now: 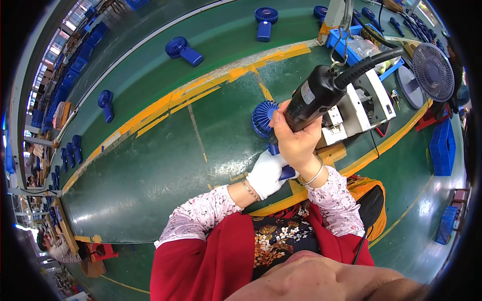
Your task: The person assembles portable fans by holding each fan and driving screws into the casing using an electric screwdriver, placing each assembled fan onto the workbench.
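Observation:
My left hand (pixel 268 174), in a white glove, is closed around the handle of a blue handheld fan (pixel 263 119). The fan's round grille head points away from me over the green bench, and part of its body is hidden behind my hands. My bare right hand (pixel 300 143) is wrapped round a black electric screwdriver (pixel 317 95), which hangs from a metal hook (pixel 338 55) with a thick black cable at its top. The screwdriver's lower end is hidden by my right hand, so I cannot tell whether its tip touches the fan.
A white fixture (pixel 357 111) stands right of the screwdriver. Beyond it are a grey desk fan (pixel 433 72) and a blue bin (pixel 396 69) with plastic bags. Several blue handheld fans lie on the green belt (pixel 135 65) past the yellow-taped edge. Another person (pixel 57 248) sits at far left.

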The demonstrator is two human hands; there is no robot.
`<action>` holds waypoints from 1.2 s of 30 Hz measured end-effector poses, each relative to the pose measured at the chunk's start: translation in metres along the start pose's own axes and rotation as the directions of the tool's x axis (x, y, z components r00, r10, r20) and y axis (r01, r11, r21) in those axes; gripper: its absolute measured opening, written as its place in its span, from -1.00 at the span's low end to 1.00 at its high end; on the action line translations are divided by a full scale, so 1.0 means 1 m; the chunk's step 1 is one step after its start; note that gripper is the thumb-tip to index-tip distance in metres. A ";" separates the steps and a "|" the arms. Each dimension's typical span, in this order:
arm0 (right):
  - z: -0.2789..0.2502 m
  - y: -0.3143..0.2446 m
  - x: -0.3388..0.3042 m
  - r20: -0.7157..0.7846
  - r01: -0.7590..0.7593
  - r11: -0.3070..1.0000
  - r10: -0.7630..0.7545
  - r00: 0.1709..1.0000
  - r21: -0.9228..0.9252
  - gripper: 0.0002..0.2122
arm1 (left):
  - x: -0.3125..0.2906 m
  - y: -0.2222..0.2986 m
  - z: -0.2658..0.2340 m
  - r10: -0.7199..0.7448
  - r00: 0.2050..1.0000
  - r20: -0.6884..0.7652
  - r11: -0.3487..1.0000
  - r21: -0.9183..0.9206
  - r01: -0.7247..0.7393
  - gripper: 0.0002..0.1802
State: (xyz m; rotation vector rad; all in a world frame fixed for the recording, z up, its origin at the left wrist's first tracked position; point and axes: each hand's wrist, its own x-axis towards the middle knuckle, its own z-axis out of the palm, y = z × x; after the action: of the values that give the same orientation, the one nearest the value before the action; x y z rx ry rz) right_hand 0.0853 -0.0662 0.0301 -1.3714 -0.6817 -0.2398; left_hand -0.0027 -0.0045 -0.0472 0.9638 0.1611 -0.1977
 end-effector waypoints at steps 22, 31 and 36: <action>-0.012 -0.010 0.024 0.103 -0.169 0.986 0.168 0.980 0.000 -0.56 | 0.166 0.199 -0.133 0.769 0.639 0.006 -0.227 0.938 0.263 -0.41; -0.013 -0.008 0.020 0.132 -0.124 0.992 0.127 0.983 -0.029 -0.53 | 0.162 0.229 -0.184 0.790 0.445 -0.420 0.264 0.890 0.371 -0.42; -0.024 -0.018 0.023 -0.056 -0.155 0.984 0.151 0.987 -0.083 -0.51 | 0.115 0.226 -0.176 0.096 0.968 -0.231 0.990 0.118 -0.070 -0.65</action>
State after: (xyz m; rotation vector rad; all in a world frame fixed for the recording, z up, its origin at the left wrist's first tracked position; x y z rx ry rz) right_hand 0.1007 -0.0876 0.0573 -1.4894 -0.5269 -0.1820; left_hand 0.1546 0.2558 0.0086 1.1002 0.3303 -0.0133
